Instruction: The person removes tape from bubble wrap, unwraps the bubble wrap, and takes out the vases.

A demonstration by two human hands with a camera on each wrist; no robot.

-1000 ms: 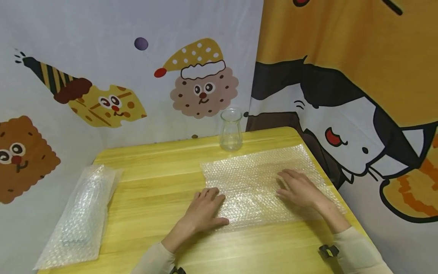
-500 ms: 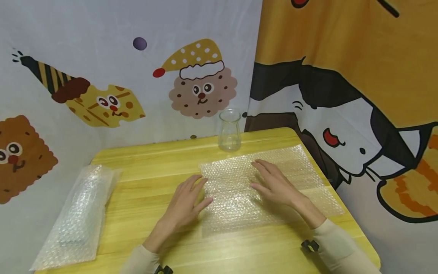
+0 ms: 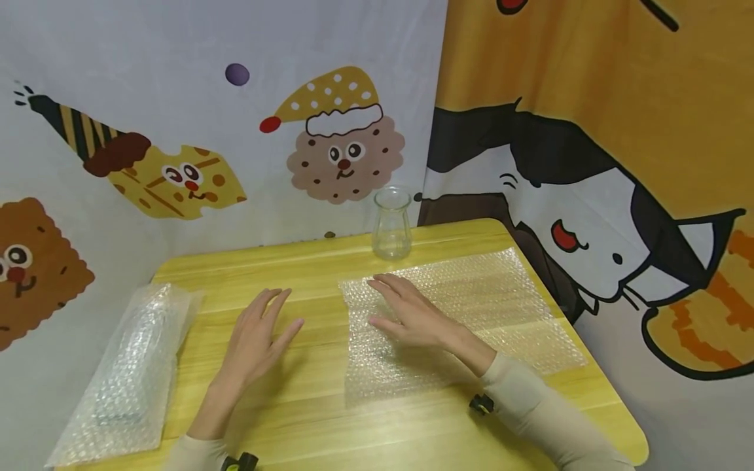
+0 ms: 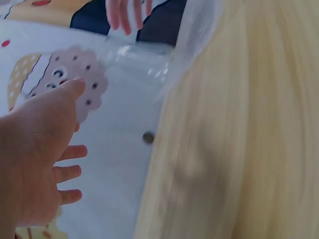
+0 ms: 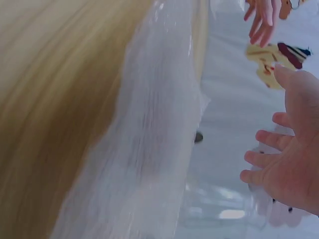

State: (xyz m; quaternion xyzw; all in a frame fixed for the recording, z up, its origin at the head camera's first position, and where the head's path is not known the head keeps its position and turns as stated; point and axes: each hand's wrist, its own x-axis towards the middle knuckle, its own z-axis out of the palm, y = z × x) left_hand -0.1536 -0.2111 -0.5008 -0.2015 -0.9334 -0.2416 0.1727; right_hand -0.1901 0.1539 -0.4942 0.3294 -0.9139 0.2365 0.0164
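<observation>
A flat sheet of bubble wrap lies on the right half of the table. Over its left part hovers my right hand, fingers extended and holding nothing. My left hand is above the bare wood left of the sheet, its fingers spread and likewise holding nothing; the left wrist view shows this hand raised off the tabletop. At the table's left edge lies a bundle in bubble wrap, its contents too blurred to name. A clear glass vase stands upright behind the sheet.
The yellow wood-grain table has rounded corners. Directly behind it hangs a white curtain with cartoon prints, and an orange printed curtain borders the right side.
Both hands have moved left: the left one off the sheet's left edge to over bare table, the right one from the sheet's right part to its left part. Sheet, bundle and vase stay put.
</observation>
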